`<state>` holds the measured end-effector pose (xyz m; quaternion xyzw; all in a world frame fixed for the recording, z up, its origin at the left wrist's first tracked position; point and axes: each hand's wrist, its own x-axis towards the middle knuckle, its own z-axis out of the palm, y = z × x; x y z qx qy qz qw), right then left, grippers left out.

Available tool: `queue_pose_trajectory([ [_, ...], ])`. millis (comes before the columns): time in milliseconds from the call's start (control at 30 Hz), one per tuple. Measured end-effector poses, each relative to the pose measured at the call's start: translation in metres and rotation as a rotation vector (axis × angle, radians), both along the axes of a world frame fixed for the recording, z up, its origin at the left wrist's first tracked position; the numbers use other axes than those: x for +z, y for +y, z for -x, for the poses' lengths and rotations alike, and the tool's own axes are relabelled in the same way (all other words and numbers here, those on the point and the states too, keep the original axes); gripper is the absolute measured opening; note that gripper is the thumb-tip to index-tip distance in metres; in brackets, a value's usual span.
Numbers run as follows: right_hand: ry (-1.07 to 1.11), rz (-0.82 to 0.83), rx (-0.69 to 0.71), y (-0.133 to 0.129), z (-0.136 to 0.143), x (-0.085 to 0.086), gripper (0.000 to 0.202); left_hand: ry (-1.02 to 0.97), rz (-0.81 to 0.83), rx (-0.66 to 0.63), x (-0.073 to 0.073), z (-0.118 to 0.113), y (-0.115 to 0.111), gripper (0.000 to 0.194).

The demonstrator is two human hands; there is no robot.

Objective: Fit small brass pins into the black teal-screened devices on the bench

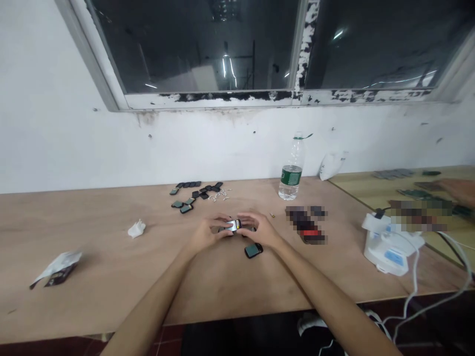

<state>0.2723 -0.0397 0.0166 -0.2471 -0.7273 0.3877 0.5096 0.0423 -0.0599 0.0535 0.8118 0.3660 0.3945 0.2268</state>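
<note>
Between my hands is a small black-framed device with a shiny screen (233,226). My left hand (211,230) closes on its left side, thumb at the near edge and fingers at the far edge. My right hand (261,228) grips the right end in the same way. A dark piece lies partly hidden under my right fingers. Just in front of my right hand, a similar black unit with a greenish screen (253,250) lies flat on the table. Beyond my left hand are several more such units (186,208), some showing green screens, others dark, beside scattered small white pieces (218,195).
A water bottle (291,180) stands near the wall. To the right are a pixelated dark item (306,225) and a white power strip (386,252) with cables. Crumpled tissue (136,229) and a torn packet (61,269) lie left. Another person's hand (458,192) is at far right.
</note>
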Motion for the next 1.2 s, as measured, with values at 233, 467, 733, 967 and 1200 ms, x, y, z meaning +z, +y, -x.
queue_pose_trajectory([
  [233, -0.043, 0.028, 0.024, -0.002, -0.001, 0.002, 0.031, 0.026, -0.129, -0.037, -0.006, 0.001, 0.001, 0.02],
  [467, -0.059, 0.089, 0.013, -0.003, -0.001, 0.003, 0.034, 0.033, -0.151, -0.038, -0.009, 0.0, 0.001, 0.018],
  [733, -0.122, 0.023, 0.012, -0.005, -0.004, 0.006, 0.029, 0.032, -0.145, -0.08, -0.014, 0.002, 0.005, 0.021],
  [967, -0.119, -0.003, 0.034, -0.004, -0.004, 0.005, 0.028, 0.003, -0.096, -0.072, -0.009, -0.002, 0.001, 0.021],
  [1200, -0.169, -0.065, 0.0, -0.003, -0.006, 0.006, 0.029, -0.051, 0.027, -0.049, -0.012, -0.002, 0.003, 0.034],
])
